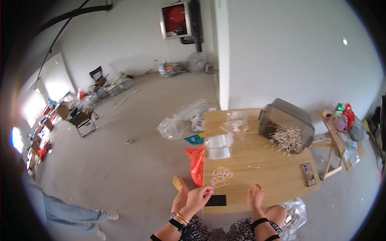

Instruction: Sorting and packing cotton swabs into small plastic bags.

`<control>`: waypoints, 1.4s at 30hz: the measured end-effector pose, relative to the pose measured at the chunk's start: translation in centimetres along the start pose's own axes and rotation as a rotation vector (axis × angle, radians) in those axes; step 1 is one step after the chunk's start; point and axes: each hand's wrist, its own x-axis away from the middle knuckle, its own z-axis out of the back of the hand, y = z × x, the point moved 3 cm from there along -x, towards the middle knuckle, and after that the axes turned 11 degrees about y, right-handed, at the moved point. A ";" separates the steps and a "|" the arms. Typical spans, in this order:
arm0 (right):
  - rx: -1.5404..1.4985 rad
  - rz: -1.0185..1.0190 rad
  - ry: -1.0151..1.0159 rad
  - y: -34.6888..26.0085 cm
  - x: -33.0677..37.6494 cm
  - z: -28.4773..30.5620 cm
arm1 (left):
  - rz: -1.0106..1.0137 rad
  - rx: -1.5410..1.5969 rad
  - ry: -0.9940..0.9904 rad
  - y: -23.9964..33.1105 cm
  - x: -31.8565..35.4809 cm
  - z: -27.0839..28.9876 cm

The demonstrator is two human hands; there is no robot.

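Right hand (256, 195) loosely curled, left hand (199, 197) bunched, whether either grips anything I cannot tell; 1 cotton swab (253, 167) lies crosswise ahead, nearer the right.

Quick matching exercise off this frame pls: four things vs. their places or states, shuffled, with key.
1. Grey bin
2. Red plastic bag
3. Smartphone
4. Flat black rectangle

A. Toward the near right corner of the table
B. On the tabletop, beside the left hand
C. White swabs massed at its near side
D. Off the table's left side

Pairs: 1-C, 2-D, 3-A, 4-B
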 end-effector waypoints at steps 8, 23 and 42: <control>0.401 0.264 0.094 -1.7 1.7 1.0 | -0.241 -0.269 -0.165 -4.4 -9.7 -10.5; 0.410 0.226 0.037 -2.7 1.1 1.4 | -0.409 -0.566 -0.308 -7.7 -16.7 -14.6; 0.064 0.150 0.107 -2.8 0.6 3.2 | 0.312 0.577 0.032 0.8 -4.1 -7.8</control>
